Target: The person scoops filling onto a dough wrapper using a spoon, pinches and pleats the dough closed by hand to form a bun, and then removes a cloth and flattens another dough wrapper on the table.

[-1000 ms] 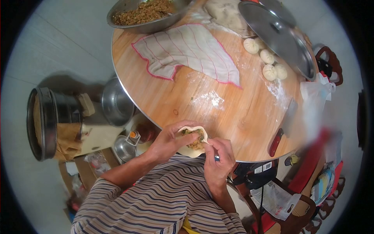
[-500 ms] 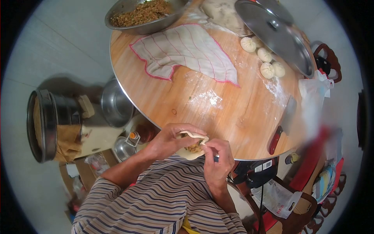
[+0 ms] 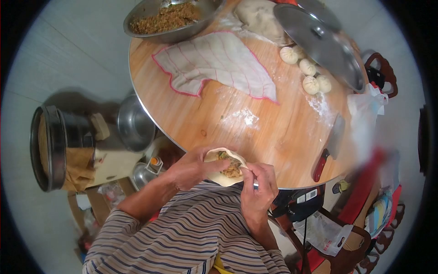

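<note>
My left hand (image 3: 194,168) cups a round dough wrapper (image 3: 219,178) from the left, its thumb resting on the brown and green filling (image 3: 232,170) inside. The fingers of my right hand (image 3: 259,182) pinch the wrapper's right edge. The wrapper is open at the top, just over the table's near edge. Part of a small object shows at my right hand, too small to name. Several pleated buns (image 3: 311,85) sit at the upper right beside a metal lid (image 3: 319,45).
A metal bowl of filling (image 3: 171,20), a striped cloth (image 3: 214,64), a large piece of dough (image 3: 262,20) and a knife with a red handle (image 3: 321,165) lie on the round table (image 3: 182,121). Black pots (image 3: 57,148) stand at the left, below the table.
The wrapper's rim, which folded over the filling half a second ago, now stands wider apart and shows more filling. Both hands keep their hold, with small finger shifts.
</note>
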### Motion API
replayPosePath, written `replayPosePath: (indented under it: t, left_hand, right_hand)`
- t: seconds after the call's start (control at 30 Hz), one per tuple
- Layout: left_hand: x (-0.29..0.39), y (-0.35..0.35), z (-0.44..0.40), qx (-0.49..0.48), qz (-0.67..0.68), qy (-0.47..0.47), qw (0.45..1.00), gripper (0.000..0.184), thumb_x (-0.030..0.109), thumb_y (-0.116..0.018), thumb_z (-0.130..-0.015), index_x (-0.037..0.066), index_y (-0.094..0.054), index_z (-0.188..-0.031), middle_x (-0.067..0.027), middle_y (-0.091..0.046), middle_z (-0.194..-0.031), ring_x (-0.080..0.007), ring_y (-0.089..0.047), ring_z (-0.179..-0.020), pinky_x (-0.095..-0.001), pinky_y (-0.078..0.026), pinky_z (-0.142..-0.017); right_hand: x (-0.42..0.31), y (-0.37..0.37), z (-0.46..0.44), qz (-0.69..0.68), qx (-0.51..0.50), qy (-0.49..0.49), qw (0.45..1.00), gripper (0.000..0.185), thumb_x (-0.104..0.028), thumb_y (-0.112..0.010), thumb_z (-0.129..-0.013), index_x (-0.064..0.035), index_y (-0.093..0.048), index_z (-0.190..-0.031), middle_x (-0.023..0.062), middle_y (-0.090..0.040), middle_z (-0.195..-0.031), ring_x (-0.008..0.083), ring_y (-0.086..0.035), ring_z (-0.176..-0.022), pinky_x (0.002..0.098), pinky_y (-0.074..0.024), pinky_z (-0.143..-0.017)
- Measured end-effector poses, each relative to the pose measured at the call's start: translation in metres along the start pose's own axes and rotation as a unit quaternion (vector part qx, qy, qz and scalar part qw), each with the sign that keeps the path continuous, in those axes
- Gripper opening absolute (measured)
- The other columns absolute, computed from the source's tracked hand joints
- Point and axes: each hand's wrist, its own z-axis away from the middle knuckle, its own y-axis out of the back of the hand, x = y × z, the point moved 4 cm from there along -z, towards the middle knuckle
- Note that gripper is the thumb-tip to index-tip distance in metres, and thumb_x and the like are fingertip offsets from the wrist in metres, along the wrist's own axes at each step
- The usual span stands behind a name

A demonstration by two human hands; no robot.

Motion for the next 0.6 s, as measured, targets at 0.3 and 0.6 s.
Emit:
replayPosePath:
  t: [0.3, 0.6]
  left_hand:
    - [-0.017, -0.01, -0.001, 0.042, 0.103, -0.02, 0.994, 0.042, 0.015, -0.069, -0.104, 0.004, -0.06, -0.144, -0.0111, -0.071, -0.127, -0.0191, -0.07, -0.115, -0.0335, -0.059, -0.098]
    - [0.0, -0.009, -0.004, 0.026, -0.154, -0.153, 0.976, 0.031, 0.007, -0.067, -0.104, -0.001, -0.068, -0.134, -0.0094, -0.071, -0.132, -0.0155, -0.068, -0.116, -0.0306, -0.053, -0.103]
  right_hand:
    - [0.0, -0.004, 0.0, 0.027, -0.016, 0.021, 0.999, 0.017, 0.001, -0.079, -0.089, -0.003, -0.071, -0.103, 0.0125, -0.068, -0.097, 0.0282, -0.071, -0.079, 0.038, -0.0567, -0.065]
    - [-0.002, -0.004, 0.003, -0.021, -0.004, -0.001, 1.0, 0.022, 0.0, -0.079, -0.089, -0.0015, -0.072, -0.11, 0.0108, -0.069, -0.092, 0.0265, -0.071, -0.077, 0.0377, -0.0558, -0.063]
